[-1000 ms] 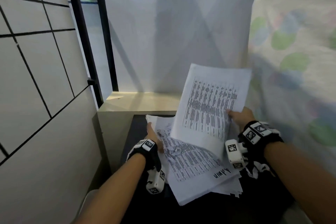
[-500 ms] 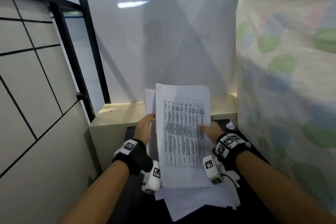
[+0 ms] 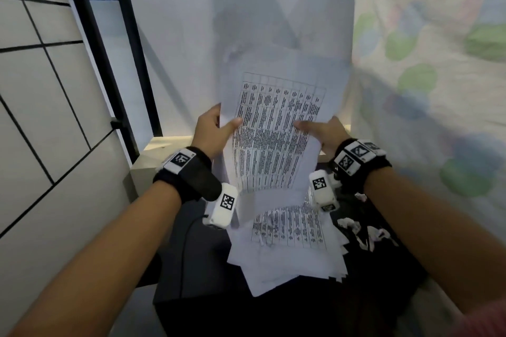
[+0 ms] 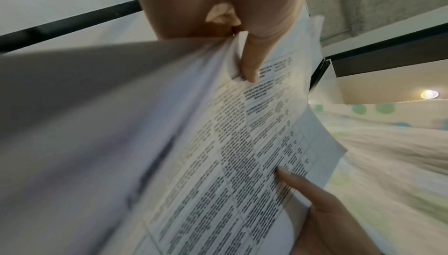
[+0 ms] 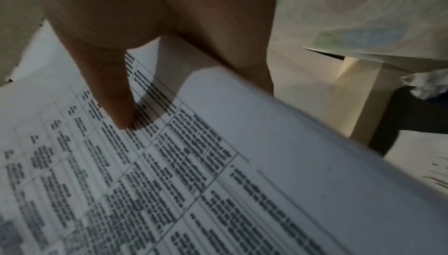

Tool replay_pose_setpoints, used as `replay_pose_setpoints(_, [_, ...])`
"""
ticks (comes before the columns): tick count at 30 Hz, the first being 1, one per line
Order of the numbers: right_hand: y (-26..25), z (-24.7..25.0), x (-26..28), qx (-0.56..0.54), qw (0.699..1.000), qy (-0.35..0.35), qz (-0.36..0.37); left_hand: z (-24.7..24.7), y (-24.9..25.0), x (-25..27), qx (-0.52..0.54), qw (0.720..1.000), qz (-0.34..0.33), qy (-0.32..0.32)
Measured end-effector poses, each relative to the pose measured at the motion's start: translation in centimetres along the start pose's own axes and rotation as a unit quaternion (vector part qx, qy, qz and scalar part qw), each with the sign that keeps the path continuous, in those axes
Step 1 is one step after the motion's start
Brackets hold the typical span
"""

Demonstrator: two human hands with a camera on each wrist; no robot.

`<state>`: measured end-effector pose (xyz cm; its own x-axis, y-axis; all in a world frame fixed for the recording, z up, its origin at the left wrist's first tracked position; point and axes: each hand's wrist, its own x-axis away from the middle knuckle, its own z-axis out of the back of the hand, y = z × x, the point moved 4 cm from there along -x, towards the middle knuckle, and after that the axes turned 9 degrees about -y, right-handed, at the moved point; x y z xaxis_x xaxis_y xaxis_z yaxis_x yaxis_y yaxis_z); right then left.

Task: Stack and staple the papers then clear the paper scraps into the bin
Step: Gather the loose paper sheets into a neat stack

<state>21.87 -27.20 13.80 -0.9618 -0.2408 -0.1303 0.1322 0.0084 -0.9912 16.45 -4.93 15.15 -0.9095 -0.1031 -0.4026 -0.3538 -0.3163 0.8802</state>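
A sheaf of printed papers (image 3: 276, 131) with a table of text is held upright in the air above the dark table (image 3: 191, 254). My left hand (image 3: 212, 128) pinches its left edge, thumb on the front; the left wrist view shows the same papers (image 4: 242, 153) and hand (image 4: 247, 63). My right hand (image 3: 323, 131) grips the right edge, and in the right wrist view its thumb presses the printed papers (image 5: 169, 163). More loose papers (image 3: 287, 243) lie fanned on the table below. Crumpled paper scraps (image 3: 364, 230) lie to the right of them.
A white tiled wall (image 3: 41, 117) and a black metal frame (image 3: 101, 57) stand on the left. A patterned cloth (image 3: 438, 90) hangs on the right. A pale ledge (image 3: 169, 142) runs behind the table. One scrap (image 5: 426, 84) shows in the right wrist view.
The right hand swung the sheet left and up; the left hand left the table pile and took hold of its left edge. Both hands have raised the sheaf upright.
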Motion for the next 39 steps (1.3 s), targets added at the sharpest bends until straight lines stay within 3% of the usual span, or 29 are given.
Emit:
replay_pose_setpoints(5, [-2.8, -0.8, 1.2, 0.028, 0.994, 0.045, 0.094, -0.1, 0.5, -0.3, -0.019, 1.0, -0.009, 0.009])
replay_pose_setpoints(7, [-2.7, -0.9, 1.3, 0.053, 0.992, 0.059, 0.095, 0.0, 0.3, -0.1, -0.016, 0.999, -0.018, 0.023])
replay_pose_setpoints(9, [-1.0, -0.5, 0.8, 0.063, 0.993, 0.068, 0.067, 0.0, -0.7, 0.7, -0.002, 1.0, -0.011, 0.028])
replay_pose_setpoints(12, [3.0, -0.2, 0.4, 0.121, 0.993, 0.016, -0.004, -0.5, -3.5, 2.2, 0.015, 0.998, 0.045, 0.03])
replay_pose_setpoints(15, [5.6, 0.4, -0.6, 0.15, 0.989, 0.002, -0.004, -1.1, -4.8, 2.7, -0.006, 0.996, 0.08, 0.034])
replay_pose_setpoints(19, [2.7, -0.4, 0.3, 0.105, 0.992, 0.069, 0.01, -0.8, -2.9, 1.5, 0.017, 0.998, 0.052, 0.043])
replay_pose_setpoints(22, [2.3, -0.2, 0.4, 0.094, 0.992, 0.081, 0.004, -0.7, -2.8, 1.2, 0.034, 0.998, 0.043, 0.036])
replay_pose_setpoints(26, [4.7, -0.4, 1.5, 0.118, 0.99, 0.067, -0.04, -1.6, -6.8, 2.3, -0.009, 0.996, 0.087, -0.016])
replay_pose_setpoints(29, [4.7, 0.7, 1.6, 0.083, 0.989, 0.124, -0.026, -1.7, -10.1, 2.4, -0.067, 0.989, 0.128, -0.019])
replay_pose_setpoints(32, [3.2, 2.0, 0.8, 0.03, 0.985, 0.172, 0.017, -2.4, -12.6, 2.6, -0.135, 0.966, 0.212, -0.067])
replay_pose_setpoints(35, [2.0, 3.6, -0.2, -0.003, 0.977, 0.206, 0.048, -4.4, -14.8, 3.5, -0.282, 0.895, 0.292, -0.183])
replay_pose_setpoints(39, [1.6, 5.3, -0.8, 0.001, 0.968, 0.247, 0.048, -7.2, -15.2, 4.0, -0.401, 0.829, 0.299, -0.249])
